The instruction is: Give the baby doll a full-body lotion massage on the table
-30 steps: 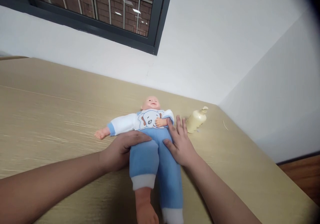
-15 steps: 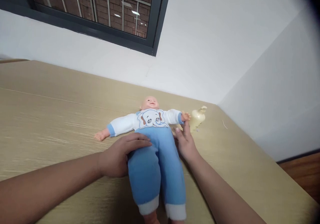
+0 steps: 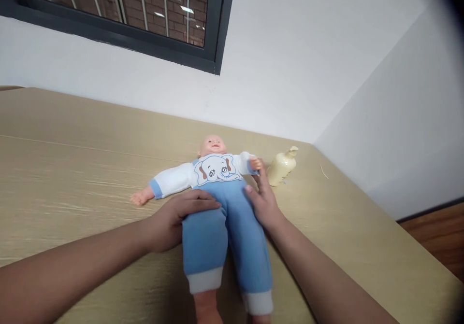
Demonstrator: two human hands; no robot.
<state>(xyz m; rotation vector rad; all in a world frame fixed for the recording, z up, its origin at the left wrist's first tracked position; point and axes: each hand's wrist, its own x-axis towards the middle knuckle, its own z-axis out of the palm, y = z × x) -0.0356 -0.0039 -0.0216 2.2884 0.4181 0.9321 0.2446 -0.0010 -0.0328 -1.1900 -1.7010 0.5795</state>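
Note:
A baby doll (image 3: 213, 189) lies on its back in a white top with an elephant face and blue trousers with white cuffs. My left hand (image 3: 174, 220) is closed over the trousers at the hip and upper leg on the left of the view; its thumb is hidden. On the opposite side, my right hand (image 3: 264, 198) rests against the doll, thumb on the trousers and fingers stretched toward the doll's small hand. Its thumb and forefinger are spread apart. A cream pump bottle (image 3: 282, 169) stands just beyond my right hand.
The doll lies on a pale wood-grain table (image 3: 87, 155) against a white wall (image 3: 275, 73). Above it is a dark-framed window (image 3: 174, 56) with bars. A thin pale strand (image 3: 324, 171) lies right of the bottle.
My right hand has come in against the doll, and the doll's arm on that side has bent inward. The trouser cuff on the left has risen, showing more leg. The view has shifted slightly.

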